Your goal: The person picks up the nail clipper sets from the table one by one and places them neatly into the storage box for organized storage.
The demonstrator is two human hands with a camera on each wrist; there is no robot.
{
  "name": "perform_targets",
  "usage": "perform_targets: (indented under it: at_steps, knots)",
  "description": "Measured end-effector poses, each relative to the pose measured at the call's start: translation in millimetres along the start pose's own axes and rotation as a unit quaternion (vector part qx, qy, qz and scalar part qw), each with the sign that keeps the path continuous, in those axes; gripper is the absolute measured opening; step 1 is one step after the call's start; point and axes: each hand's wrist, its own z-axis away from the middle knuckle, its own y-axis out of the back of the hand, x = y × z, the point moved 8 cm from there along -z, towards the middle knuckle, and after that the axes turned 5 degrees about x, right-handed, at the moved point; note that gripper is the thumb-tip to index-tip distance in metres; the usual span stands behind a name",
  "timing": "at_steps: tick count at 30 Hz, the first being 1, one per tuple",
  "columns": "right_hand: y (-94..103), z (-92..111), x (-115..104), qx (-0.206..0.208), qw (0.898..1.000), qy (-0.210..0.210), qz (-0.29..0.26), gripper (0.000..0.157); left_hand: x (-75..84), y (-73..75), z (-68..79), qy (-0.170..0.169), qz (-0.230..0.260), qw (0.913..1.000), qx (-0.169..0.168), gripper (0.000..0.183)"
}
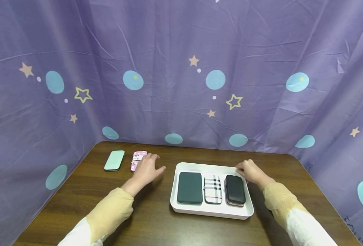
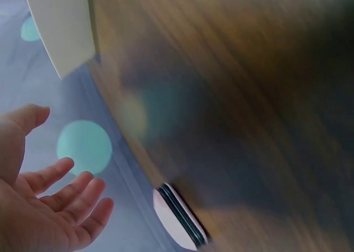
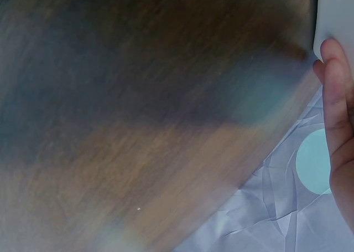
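Observation:
A white tray [image 1: 212, 212] rests on the table, with my right hand [image 1: 251, 172] gripping its far right corner. In the right wrist view, the fingers [image 3: 336, 91] lie against the tray's outer wall [image 3: 334, 14]. Between the tray and a pink patterned case [image 1: 135, 164], my left hand [image 1: 146, 169] is held with spread, relaxed fingers and nothing in them. It partly covers the pink case in the head view. The left wrist view shows the pink case [image 2: 176, 219] edge-on and the tray's wall [image 2: 63, 25].
Inside the tray sit a dark green case [image 1: 190, 187], a white plaid case [image 1: 213, 189] and a black case [image 1: 235, 189] on top of a pinkish one. A mint-green case [image 1: 114, 160] lies at the table's far left. A purple curtain [image 1: 175, 112] hangs behind the wooden table [image 1: 157, 225].

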Motion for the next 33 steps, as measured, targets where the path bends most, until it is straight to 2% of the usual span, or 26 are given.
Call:
perform_targets:
  at_steps: [10, 16, 24, 33]
  knots:
    - [1.0, 0.4, -1.3, 0.003, 1.0, 0.007, 0.005, 0.024, -33.8, -0.2, -6.5, 0.027, -0.046, 0.9986, -0.001, 0.05]
    - [1.4, -0.1, -3.3, 0.0, 1.0, 0.007, 0.002, 0.026, -53.8, -1.7, -7.7, 0.076, -0.059, 0.9949, -0.03, 0.054]
    - [2.3, -1.0, -4.2, 0.003, 1.0, 0.01, 0.003, 0.026, -82.8, -2.4, -12.5, 0.14, -0.075, 0.9865, -0.041, 0.06]
    - [0.7, -0.8, -2.5, -0.001, 1.0, 0.012, 0.002, 0.028, -105.2, -9.6, -14.4, 0.207, -0.063, 0.9715, -0.097, 0.065]
